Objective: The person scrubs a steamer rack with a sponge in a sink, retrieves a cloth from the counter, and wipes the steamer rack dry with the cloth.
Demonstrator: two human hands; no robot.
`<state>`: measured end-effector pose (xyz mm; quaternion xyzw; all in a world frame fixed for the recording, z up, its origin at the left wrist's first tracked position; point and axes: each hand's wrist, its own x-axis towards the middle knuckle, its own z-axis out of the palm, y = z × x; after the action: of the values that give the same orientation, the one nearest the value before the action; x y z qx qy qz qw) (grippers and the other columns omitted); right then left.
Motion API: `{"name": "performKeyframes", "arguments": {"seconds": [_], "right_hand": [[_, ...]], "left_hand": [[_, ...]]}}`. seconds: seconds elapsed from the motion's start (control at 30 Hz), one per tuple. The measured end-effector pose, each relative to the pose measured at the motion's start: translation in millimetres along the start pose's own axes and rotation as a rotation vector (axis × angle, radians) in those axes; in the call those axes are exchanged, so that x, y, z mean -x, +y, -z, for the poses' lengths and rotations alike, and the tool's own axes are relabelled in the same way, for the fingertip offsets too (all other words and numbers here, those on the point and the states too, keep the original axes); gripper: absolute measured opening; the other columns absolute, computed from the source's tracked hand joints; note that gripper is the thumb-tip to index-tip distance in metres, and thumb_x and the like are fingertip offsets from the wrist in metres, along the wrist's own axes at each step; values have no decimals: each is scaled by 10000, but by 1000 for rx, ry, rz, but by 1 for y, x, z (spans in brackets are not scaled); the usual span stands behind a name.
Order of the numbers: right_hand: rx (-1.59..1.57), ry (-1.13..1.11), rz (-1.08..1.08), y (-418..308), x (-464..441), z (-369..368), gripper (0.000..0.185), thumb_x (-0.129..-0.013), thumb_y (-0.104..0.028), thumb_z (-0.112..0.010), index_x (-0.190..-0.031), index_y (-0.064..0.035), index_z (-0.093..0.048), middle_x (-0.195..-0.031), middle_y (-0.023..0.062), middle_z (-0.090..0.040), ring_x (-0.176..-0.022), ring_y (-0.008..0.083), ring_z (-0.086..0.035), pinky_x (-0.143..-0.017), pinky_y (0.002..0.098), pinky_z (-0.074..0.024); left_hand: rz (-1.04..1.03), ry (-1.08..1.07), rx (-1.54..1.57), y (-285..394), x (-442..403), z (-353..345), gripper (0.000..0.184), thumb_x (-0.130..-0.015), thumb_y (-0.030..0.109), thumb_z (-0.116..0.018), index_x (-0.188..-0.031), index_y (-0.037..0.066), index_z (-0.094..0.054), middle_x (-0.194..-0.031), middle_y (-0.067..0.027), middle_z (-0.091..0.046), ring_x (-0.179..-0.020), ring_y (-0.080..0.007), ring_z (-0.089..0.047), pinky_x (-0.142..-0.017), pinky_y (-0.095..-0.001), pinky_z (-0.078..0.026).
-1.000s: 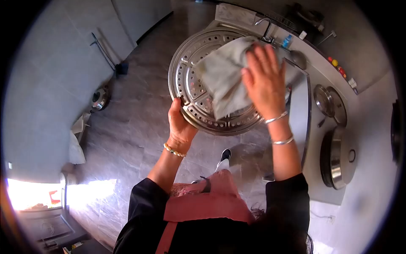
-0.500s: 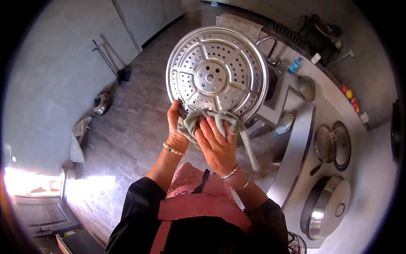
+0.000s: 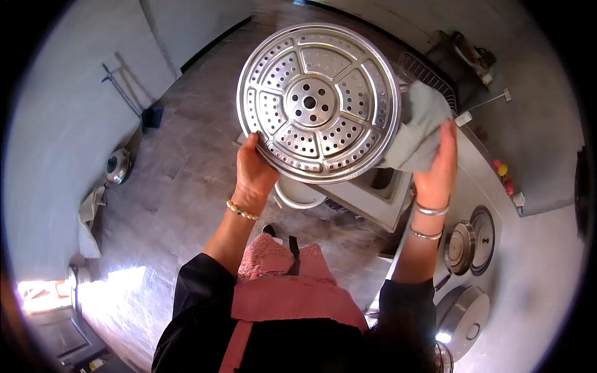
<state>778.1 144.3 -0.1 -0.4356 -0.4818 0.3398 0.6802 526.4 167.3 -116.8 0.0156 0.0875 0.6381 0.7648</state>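
Observation:
A round perforated metal steamer tray (image 3: 310, 102) is held up in front, its face toward the camera. My left hand (image 3: 254, 171) grips its lower left rim, thumb on the front face and the other fingers behind. At the tray's right edge, my right hand (image 3: 438, 165) holds a grey-green cloth (image 3: 420, 127), which hangs beside and partly behind the rim. The fingers of this hand are mostly hidden by the cloth.
Behind the tray are a sink (image 3: 380, 180) and a dish rack (image 3: 429, 71). A pan (image 3: 459, 247), a glass lid (image 3: 482, 239) and a large lidded pot (image 3: 466, 320) stand on the right counter. Below the tray sits a white basin (image 3: 300, 194).
My right hand has moved with the cloth from the right side of the tray's face to its bottom rim, then out to the right edge. My left hand keeps its hold on the rim.

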Motion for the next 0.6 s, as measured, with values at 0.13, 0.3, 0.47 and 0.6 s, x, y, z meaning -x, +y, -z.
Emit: {"name": "performKeyframes", "arguments": {"seconds": [0.13, 0.3, 0.47, 0.6], "right_hand": [[278, -24, 140, 20, -20, -54, 511, -839, -154, -607, -1245, 30, -356, -1213, 136, -428, -1061, 198, -446, -906, 308, -370], [346, 16, 77, 126, 36, -45, 573, -873, -127, -548, -1320, 47, -234, -1292, 167, -331, -1175, 228, -353, -1002, 322, -267], [464, -234, 28, 94, 7, 0, 428, -831, -81, -580, -1236, -14, -457, -1179, 116, -532, -1026, 194, -530, -894, 309, -427], [698, -484, 453, 31, -62, -20, 316, -735, -56, -634, -1050, -52, -607, -1056, 84, -569, -882, 208, -573, -749, 308, -468]], "left_hand": [[8, 138, -17, -2, -41, -10, 341, -899, 221, -369, -1132, 11, -503, -1164, -143, -549, -1090, -285, -511, -996, -437, -367], [-114, 192, 31, -2, -75, -9, 353, -904, 198, -356, -1144, -30, -480, -1119, -172, -562, -1033, -291, -548, -964, -431, -403], [-273, -104, -359, -3, -80, -10, 369, -859, 148, -406, -1209, 33, -435, -1112, -102, -547, -989, -200, -551, -875, -347, -462], [-208, -175, -408, -27, -80, -35, 426, -835, 113, -380, -1252, 26, -375, -1140, -116, -527, -989, -201, -553, -858, -344, -474]]}}
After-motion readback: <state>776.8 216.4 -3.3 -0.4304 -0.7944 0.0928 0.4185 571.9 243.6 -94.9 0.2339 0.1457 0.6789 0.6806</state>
